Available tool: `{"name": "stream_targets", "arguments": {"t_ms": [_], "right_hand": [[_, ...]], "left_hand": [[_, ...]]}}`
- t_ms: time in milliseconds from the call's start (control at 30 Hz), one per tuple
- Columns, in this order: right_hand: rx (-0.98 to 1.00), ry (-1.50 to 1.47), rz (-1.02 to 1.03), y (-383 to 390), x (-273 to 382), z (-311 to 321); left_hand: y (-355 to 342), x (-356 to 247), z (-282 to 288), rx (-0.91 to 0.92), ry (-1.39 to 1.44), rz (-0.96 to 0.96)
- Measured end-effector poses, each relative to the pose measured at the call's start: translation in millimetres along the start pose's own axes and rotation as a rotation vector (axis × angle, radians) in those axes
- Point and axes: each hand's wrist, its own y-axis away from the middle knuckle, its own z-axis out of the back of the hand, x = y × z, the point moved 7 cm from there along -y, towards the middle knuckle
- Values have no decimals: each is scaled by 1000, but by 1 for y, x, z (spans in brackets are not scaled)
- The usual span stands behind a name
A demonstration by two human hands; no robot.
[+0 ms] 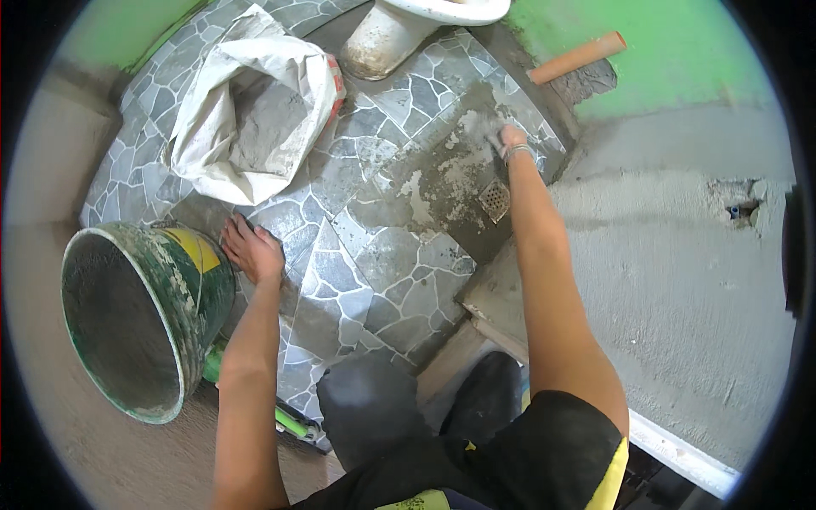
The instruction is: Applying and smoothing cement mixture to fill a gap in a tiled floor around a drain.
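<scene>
My left hand [252, 248] leans on the stone-pattern floor tiles [336, 285], fingers spread, right beside a green bucket [204, 293]. The bucket is smeared with dried cement and tilted, with its mouth facing me. Farther off to the right, my right hand [512, 141] is down at the floor over a wet patch of grey cement [450, 170]. Its fingers are bunched around or against something greyish that I cannot make out. A square perforated drain cover [495, 201] lies in the cement, nearer to me than that hand.
An open white sack [208, 161] of grey powder stands at the far left. Behind it is a white toilet bowl [387, 38]. An orange pipe [578, 58] sticks out of the right wall. A green-handled tool [293, 422] lies by my knee; a raised cement ledge [497, 293] borders the tiles.
</scene>
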Motion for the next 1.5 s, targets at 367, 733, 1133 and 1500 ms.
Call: {"name": "stream_targets", "arguments": {"t_ms": [367,733,1133,1500], "right_hand": [[775,866,-532,164,-21,-29],[-43,474,224,162,52,-41],[-96,1470,584,195,37,-90],[43,1163,949,478,-52,-70]], "left_hand": [[0,1,0,1,-9,-5],[0,4,0,-9,-24,0],[0,6,0,-7,1,3],[0,22,-38,-90,-133,-77]]}}
